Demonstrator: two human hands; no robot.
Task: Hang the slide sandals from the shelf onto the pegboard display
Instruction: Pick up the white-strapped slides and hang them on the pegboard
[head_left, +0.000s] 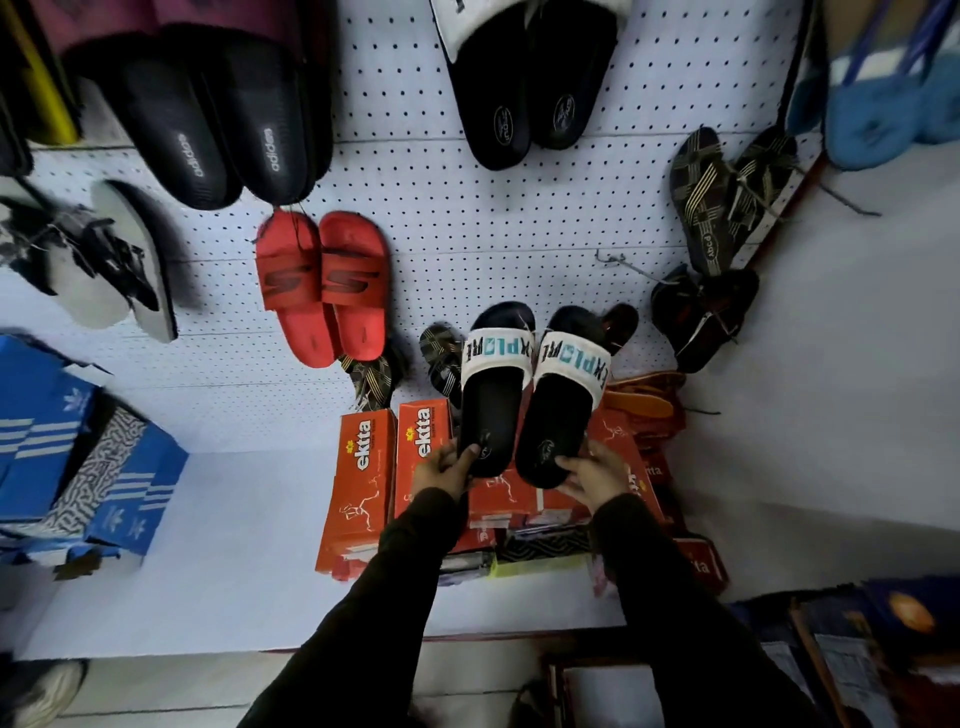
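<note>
Two black slide sandals with white straps lettered in teal and black are held up side by side against the white pegboard (467, 218). My left hand (445, 470) grips the heel of the left sandal (491, 395). The heel of the right sandal (558, 410) sits in my right hand (589, 475). Both sandals point toe-up, over orange shoe boxes on the white shelf (249, 545). A bare metal hook (618, 262) sticks out of the pegboard up and to the right of the pair.
Red slides (322, 286), black adidas slides (228, 130), another white-strapped pair (524, 88) and striped sandals (727, 192) hang on the pegboard. Orange ekta boxes (363, 478) lie on the shelf; blue adidas boxes (78, 467) stand at left. A dark sandal pair (701, 317) hangs at right.
</note>
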